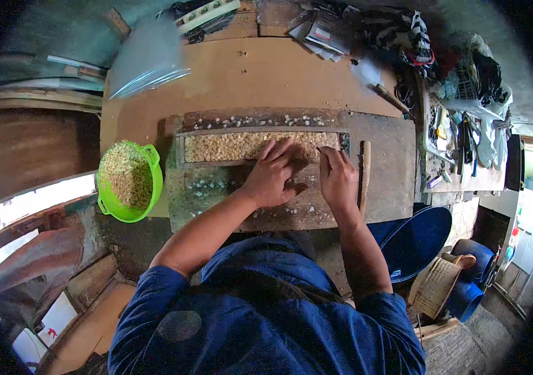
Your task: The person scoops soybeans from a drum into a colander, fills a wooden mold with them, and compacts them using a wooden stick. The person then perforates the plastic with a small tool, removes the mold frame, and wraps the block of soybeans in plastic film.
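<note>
And here you are, bent over the long, narrow frame [216, 165], both hands in from its near side. Your left hand [269, 181] reaches over the middle, fingers spread wide, the tips apparently down on the pale pieces [219, 147] packed inside. Over to your right hand [337, 180]: thumb and forefinger draw close together near the frame's right end, and whether anything is pinched between them, I can't tell.

So how far along is it? Well on, I'd judge! Left of your left fingers the pieces run in a dense layer right to the far end, and between your two sets of fingertips they carry on. Just past your right fingertips, a dark patch [345, 142] shows no pieces. What lies under your palms is hidden. The layer looks slightly uneven, so some levelling may remain.

Plenty in reserve, too: well left of your left fingers, the green basket [156, 164] holds a big heap [130, 178]. Loose bits [266, 120] dot the wood beyond your fingertips, unsettled as yet, and a wooden stick [364, 181] lies just right of your right hand, untouched.
</note>
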A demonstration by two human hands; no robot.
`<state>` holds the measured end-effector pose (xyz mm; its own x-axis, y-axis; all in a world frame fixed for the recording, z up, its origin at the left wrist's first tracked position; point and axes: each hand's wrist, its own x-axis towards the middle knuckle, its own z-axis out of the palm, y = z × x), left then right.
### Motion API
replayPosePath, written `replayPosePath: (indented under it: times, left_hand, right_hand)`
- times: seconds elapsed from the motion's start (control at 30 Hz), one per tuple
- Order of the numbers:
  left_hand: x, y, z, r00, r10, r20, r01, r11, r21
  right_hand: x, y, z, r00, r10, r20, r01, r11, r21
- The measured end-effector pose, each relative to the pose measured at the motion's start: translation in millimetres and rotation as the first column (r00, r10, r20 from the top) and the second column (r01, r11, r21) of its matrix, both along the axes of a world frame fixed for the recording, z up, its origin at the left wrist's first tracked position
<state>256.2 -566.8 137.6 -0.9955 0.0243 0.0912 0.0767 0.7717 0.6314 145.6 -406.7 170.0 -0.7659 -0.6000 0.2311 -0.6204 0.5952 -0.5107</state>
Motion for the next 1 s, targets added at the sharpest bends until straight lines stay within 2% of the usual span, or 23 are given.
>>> replayPosePath:
  times: [0.07,0.17,0.3,0.4,0.47,0.6,0.67,0.7,0.77,0.87,1.0]
  left_hand:
    - [7.5,-5.1,6.8,0.996,0.052,-0.075,-0.048,0.997,0.061]
    - [20.2,-11.3,-2.6,0.99,0.117,-0.082,-0.113,0.992,0.051]
    - [25.0,-17.7,-0.7,0.995,0.083,-0.054,-0.082,0.996,0.034]
    - [26.8,-18.4,-4.8,0.997,0.075,-0.003,-0.075,0.997,0.003]
    - [28.0,-20.4,-1.1,0.999,0.047,0.012,-0.046,0.997,-0.056]
    - [26.7,-22.7,0.9,0.995,0.028,0.096,-0.019,0.996,-0.092]
    - [28.6,-20.8,-11.4,0.987,0.09,-0.135,-0.087,0.996,0.026]
    - [30.4,-23.0,-6.4,0.986,0.09,-0.137,-0.087,0.996,0.027]
    - [37.8,-30.8,5.2,0.995,0.098,-0.017,-0.098,0.995,-0.022]
    - [51.7,-40.6,5.7,0.986,0.153,-0.067,-0.16,0.981,-0.111]
    - [66.5,-55.5,-0.3,0.973,0.211,-0.099,-0.222,0.968,-0.119]
  right_hand:
    - [1.7,-0.5,4.8,0.996,-0.063,0.066,0.065,0.998,-0.026]
    - [4.8,-4.8,6.8,0.992,-0.06,0.113,0.061,0.998,-0.012]
    - [10.2,-18.0,-7.8,0.989,-0.014,0.148,0.028,0.995,-0.097]
    - [13.6,-27.1,-8.1,0.997,0.001,0.081,0.0,1.0,-0.007]
    - [15.1,-29.6,-9.4,0.998,0.049,-0.026,-0.046,0.994,0.097]
    - [17.8,-30.3,-1.3,0.998,0.067,0.005,-0.067,0.991,0.12]
    - [20.5,-29.1,7.9,0.997,0.008,0.075,-0.009,1.0,0.007]
    - [20.7,-26.7,7.1,0.997,0.008,0.073,-0.009,1.0,0.007]
    - [19.0,-20.4,2.5,0.996,-0.017,0.092,0.018,1.0,-0.014]
    - [20.3,-18.3,-2.5,0.993,-0.022,0.117,0.028,0.998,-0.051]
    - [26.7,-26.1,-2.7,0.985,-0.058,0.165,0.062,0.998,-0.021]
